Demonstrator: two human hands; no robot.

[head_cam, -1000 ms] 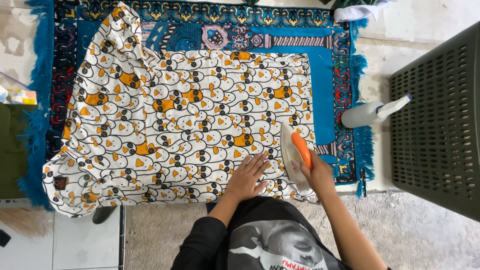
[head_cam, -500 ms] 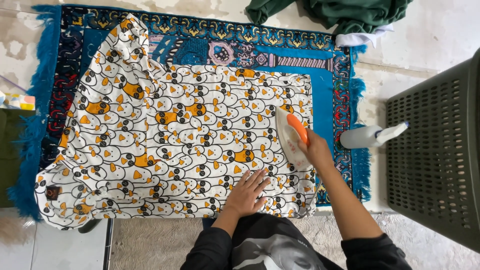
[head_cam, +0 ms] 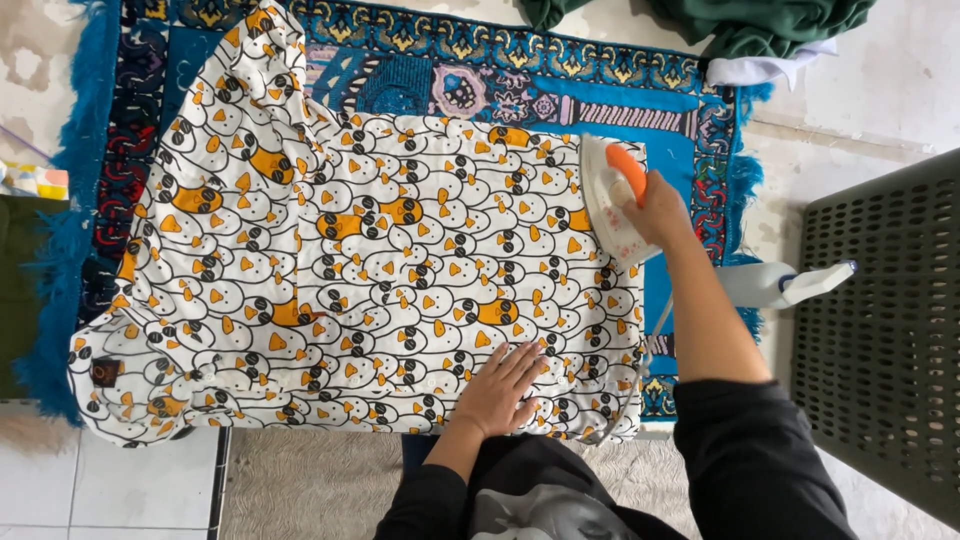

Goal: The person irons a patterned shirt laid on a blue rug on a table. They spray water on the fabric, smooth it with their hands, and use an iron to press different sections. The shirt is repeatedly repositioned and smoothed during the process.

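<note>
Moved: iron (head_cam: 612, 200) now at the cloth's far right corner, up from the near right edge a second ago; right arm stretched out further.

Right hand (head_cam: 662, 210) clamped round the orange handle, iron's long axis running near-to-far, nose pointing away from the person, sole on the patterned cloth (head_cam: 350, 270). Left hand (head_cam: 497, 390) flat, fingers spread, pressing the cloth at its near edge, much where it lay before. Cloth spread across the blue rug (head_cam: 690, 150), its unpressed bulk lying left of the iron. Spray bottle (head_cam: 780, 285) off the rug's right edge, nearer the right hand. Green fabric (head_cam: 760, 25) past the far edge.
</note>
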